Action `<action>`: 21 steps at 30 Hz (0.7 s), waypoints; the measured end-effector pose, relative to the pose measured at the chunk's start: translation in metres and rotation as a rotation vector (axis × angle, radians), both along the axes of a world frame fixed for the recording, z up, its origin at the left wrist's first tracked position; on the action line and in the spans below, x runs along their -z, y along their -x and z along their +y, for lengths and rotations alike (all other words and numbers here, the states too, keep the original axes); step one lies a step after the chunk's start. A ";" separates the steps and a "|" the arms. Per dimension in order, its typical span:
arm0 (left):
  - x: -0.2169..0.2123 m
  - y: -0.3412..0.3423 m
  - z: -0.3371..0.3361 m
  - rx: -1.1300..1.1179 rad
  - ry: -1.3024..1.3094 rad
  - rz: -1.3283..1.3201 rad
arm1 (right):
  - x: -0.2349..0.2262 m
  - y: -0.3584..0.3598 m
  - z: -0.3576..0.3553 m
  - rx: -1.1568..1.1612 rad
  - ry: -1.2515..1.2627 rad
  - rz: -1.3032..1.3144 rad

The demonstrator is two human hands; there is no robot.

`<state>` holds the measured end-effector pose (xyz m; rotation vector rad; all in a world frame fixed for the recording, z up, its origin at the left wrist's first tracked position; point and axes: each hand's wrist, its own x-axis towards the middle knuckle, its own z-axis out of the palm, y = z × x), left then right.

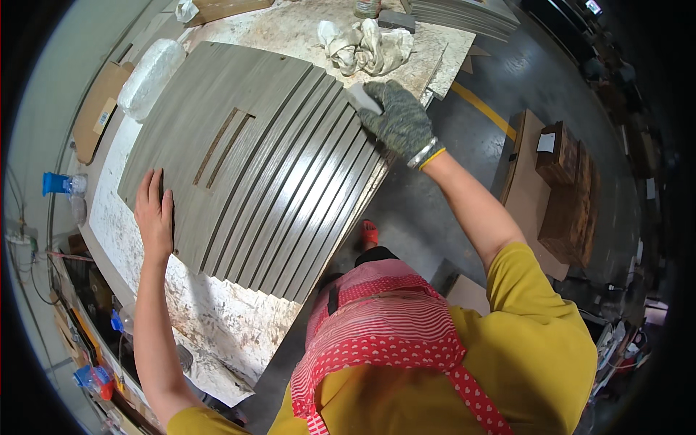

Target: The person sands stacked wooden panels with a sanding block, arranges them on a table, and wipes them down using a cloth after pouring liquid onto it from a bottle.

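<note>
A stack of grey wood-grain panels (225, 80) lies fanned out on the worktable, each panel stepped out to the right of the one above. The top panel has two narrow slots cut through it. My bare left hand (154, 217) rests on that panel's near left edge, with fingers stretched out flat. On my right hand (399, 119) is a dark grey knitted glove with a yellow cuff. It grips a pale grey block (364, 98) against the panels' far right corner. The gloved fingers partly hide the block.
A crumpled white cloth (366, 47) and a dark grey block (396, 20) lie beyond the stack. A white wrapped bundle (151, 78) stands at the left. More panels (467, 16) sit far right. Cardboard boxes (569, 196) stand on the floor to the right.
</note>
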<state>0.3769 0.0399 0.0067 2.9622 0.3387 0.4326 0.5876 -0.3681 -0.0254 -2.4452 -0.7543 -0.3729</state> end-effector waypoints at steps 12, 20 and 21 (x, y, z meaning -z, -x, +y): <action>0.008 0.001 0.012 -0.006 -0.011 -0.053 | -0.012 0.206 0.090 -0.564 0.151 0.232; 0.009 -0.005 0.008 -0.003 -0.021 -0.069 | -0.004 0.227 0.089 -0.784 -0.077 0.229; 0.009 -0.002 0.010 -0.013 -0.023 -0.070 | -0.007 0.208 0.078 -0.742 -0.170 0.218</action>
